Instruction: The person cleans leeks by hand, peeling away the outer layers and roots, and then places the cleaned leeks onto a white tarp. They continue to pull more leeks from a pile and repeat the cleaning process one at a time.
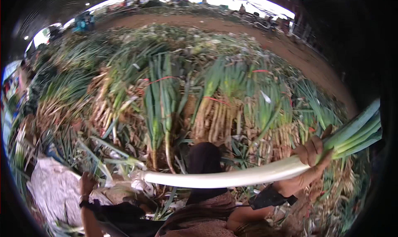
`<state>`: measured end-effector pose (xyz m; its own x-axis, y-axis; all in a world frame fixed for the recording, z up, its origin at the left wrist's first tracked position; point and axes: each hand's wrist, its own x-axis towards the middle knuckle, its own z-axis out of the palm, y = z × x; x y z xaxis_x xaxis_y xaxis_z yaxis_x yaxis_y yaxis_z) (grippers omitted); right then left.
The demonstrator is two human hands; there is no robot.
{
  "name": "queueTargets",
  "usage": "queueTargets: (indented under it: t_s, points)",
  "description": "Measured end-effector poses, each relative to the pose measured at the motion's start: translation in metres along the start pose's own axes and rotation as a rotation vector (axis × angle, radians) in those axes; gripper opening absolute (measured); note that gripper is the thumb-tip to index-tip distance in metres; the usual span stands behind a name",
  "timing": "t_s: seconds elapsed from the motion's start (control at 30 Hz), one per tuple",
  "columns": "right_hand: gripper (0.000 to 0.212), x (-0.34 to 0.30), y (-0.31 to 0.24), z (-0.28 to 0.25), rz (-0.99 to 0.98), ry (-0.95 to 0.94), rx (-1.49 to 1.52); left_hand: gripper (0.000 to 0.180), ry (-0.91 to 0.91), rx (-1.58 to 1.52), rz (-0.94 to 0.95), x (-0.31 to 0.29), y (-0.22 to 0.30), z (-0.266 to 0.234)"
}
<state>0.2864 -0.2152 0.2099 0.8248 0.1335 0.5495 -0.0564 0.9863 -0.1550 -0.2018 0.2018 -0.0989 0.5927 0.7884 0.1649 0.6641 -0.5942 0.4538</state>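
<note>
My right hand (311,156) is wrapped round a long green onion (232,177), near where its white stalk turns into green leaves. The stalk lies almost level across the front of my body, its pale root end pointing left and the leaves rising to the right. On the left, my left hand (88,183) is apart from that root end, its fingers curled in. Whatever it may hold is too small or hidden to name. Loose green leaves (99,166) lie next to it, and a whitish sack (54,187) is just to its left.
Tied bundles of green onions (215,108) stand in front of me, some with red ties (217,100). Other onions (66,91) lie heaped at the left. Farther off runs a brown dirt path (182,21), with a parked vehicle (265,23) beyond it.
</note>
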Motion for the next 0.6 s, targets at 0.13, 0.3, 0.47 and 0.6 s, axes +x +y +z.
queueTargets:
  t_s: [0.13,0.3,0.47,0.6]
  points:
    - [0.057,-0.015,0.063,0.007,0.207,0.095,-0.152,0.073,-0.263,0.288,-0.085,0.016,0.088,-0.071]
    - [0.043,-0.047,0.146,0.012,0.411,-0.130,-0.160,0.056,-0.170,-0.505,0.230,0.086,0.322,-0.084]
    - [0.037,-0.084,0.173,0.045,0.637,-0.091,-0.116,0.070,-0.085,-0.774,0.651,0.088,0.432,-0.127]
    - [0.045,-0.105,0.195,0.070,0.667,-0.097,-0.182,0.055,-0.122,-1.225,0.409,0.098,0.426,-0.126]
